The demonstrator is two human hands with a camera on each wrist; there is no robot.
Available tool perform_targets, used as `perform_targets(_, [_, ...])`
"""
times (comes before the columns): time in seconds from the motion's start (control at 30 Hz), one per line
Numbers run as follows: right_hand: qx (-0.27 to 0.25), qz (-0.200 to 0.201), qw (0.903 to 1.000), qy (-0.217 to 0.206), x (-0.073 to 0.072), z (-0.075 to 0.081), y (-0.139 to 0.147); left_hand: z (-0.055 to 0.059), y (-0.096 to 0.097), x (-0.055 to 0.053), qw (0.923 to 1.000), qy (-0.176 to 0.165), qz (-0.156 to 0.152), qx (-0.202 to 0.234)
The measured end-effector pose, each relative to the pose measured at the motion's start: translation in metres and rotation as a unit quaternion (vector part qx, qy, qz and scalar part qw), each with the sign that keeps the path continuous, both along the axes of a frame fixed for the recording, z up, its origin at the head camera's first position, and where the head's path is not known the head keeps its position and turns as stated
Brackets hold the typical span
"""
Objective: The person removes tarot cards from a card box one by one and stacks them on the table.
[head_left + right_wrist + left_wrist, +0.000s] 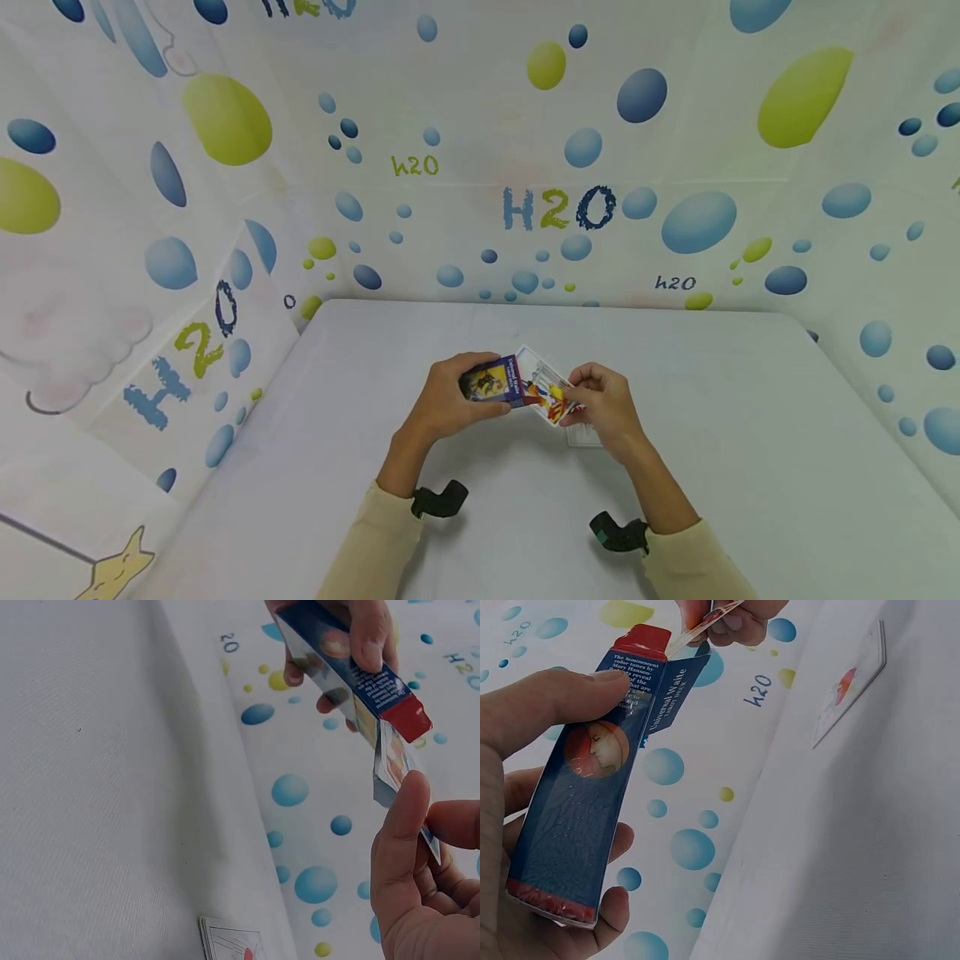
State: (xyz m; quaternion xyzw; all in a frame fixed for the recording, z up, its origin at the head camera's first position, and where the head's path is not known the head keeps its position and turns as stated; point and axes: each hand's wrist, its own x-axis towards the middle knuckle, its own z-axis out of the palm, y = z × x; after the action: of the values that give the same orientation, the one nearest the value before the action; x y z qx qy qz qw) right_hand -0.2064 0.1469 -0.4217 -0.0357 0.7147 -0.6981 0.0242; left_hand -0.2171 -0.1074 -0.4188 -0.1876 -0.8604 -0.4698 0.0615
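Note:
My left hand (438,400) grips a blue tarot deck box (491,382) by its long edges, thumb on the side panel. The box's red end flap (643,640) stands out and its lid is open toward the right. At that mouth, my right hand (611,410) pinches tarot cards (546,387) between thumb and fingers; their printed face shows red and yellow figures. In the right wrist view the cards' other end overlaps the box opening. Beneath the right hand, a small stack of cards (234,943) lies on the white table.
The white tabletop (697,400) spreads around both hands. Behind and to the left hangs a pale curtain (480,150) with blue and green bubbles and H2O lettering. A black wrist mount (441,500) sits on the left wrist, another (618,533) on the right.

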Motion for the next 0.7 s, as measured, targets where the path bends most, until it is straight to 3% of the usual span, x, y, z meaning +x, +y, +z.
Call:
perform_targets(0.27, [0.030,-0.004,0.9995,-0.002,-0.0018,-0.0021,-0.0010,-0.0012,-0.0003,-0.0007,0.9998,0.013,-0.013,0.000])
perform_targets(0.5, [0.087,-0.017,0.9957,0.026,0.0001,-0.0018,0.0004,-0.0041,0.0028,-0.0013,0.9988,0.004,-0.048,-0.008])
perform_targets(0.7, [0.104,-0.010,0.9936,0.044,0.0007,-0.0021,0.0014,-0.0052,0.0052,0.0004,0.9983,0.003,-0.056,-0.016])
